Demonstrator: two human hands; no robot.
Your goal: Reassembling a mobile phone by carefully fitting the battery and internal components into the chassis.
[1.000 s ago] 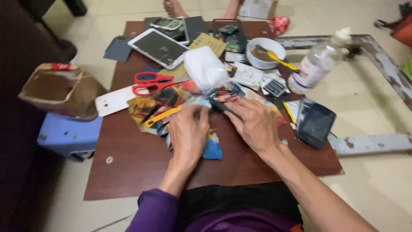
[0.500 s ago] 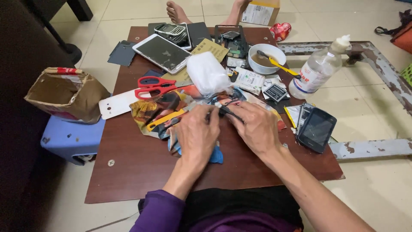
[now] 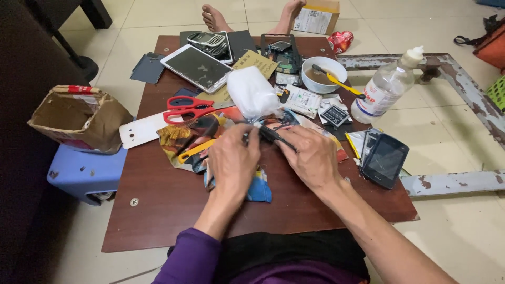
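My left hand (image 3: 233,160) and my right hand (image 3: 310,155) meet over the middle of a low brown table (image 3: 168,215). Together they grip a small dark part (image 3: 271,135) with a thin metal tool sticking out between the fingertips; its exact shape is hidden by the fingers. Under the hands lies a colourful printed sheet (image 3: 184,137) with a yellow-handled tool (image 3: 194,150) on it. Red scissors (image 3: 187,108) lie just left of the hands, and a white plastic bag (image 3: 252,93) sits right behind them.
A white tablet (image 3: 195,67), old phones (image 3: 209,42), a circuit board (image 3: 281,55), a bowl with a yellow spoon (image 3: 323,75), a clear bottle (image 3: 386,87) and a black phone (image 3: 385,160) crowd the table. A torn cardboard box (image 3: 79,118) rests on a blue stool (image 3: 87,171). Another person's bare feet (image 3: 215,18) show beyond.
Both hands stay together on the small part, shifting slightly. The view has tilted a little, so the table sits lower in the frame.
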